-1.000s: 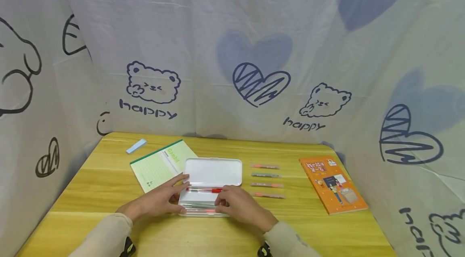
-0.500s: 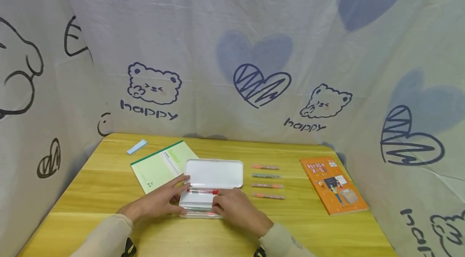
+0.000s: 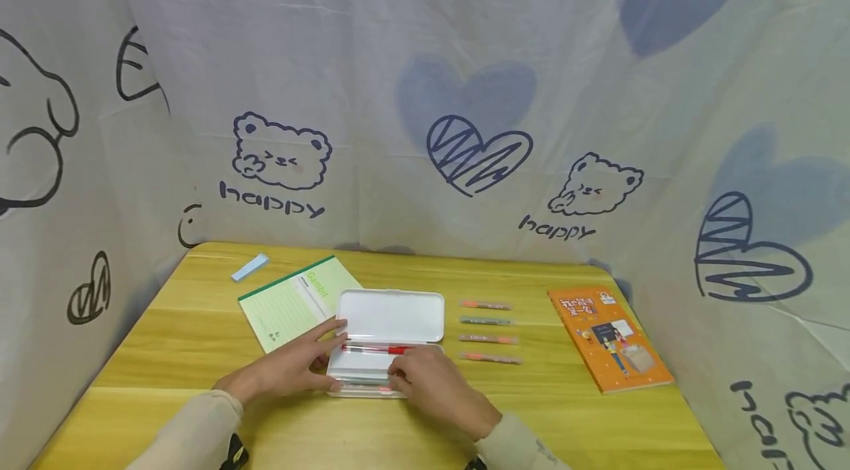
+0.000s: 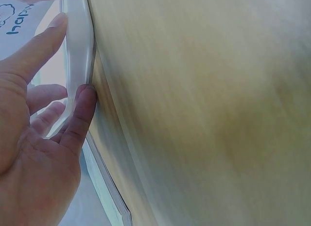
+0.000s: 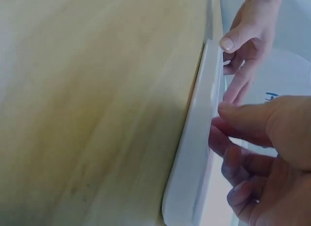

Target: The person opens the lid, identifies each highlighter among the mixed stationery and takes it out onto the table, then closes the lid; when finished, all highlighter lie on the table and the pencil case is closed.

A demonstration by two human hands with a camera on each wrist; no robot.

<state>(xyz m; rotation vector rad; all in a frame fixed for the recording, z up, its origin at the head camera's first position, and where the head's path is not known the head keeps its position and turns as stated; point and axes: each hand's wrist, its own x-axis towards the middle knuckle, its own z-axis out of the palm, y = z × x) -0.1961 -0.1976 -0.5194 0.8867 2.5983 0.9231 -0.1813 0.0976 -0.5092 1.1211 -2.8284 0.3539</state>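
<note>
A white pencil case point(image 3: 390, 315) lies with its lid folded back on the table. My left hand point(image 3: 292, 361) holds its left end, thumb at the near edge and fingers toward the hinge; the left wrist view shows this left hand point(image 4: 43, 119) against the case's wall. Inside the case are a red pen point(image 3: 378, 349) near the hinge and pens along the front, including an orange-tinted one point(image 3: 365, 387). My right hand point(image 3: 434, 385) is over the case's right part, thumb and curled fingers pinching a front pen's right end. In the right wrist view the case wall hides that pen.
Several pens, such as a grey-green one point(image 3: 486, 321), lie in a row right of the case. An orange book point(image 3: 611, 341) is farther right. A green notebook point(image 3: 292, 300) lies behind the left hand, with a light-blue strip point(image 3: 249, 268) beyond. Printed cloth point(image 3: 372, 86) surrounds the table.
My right hand has shifted slightly left and down over the case. The greenish front pen has come closer to the front wall. The left hand keeps its place.
</note>
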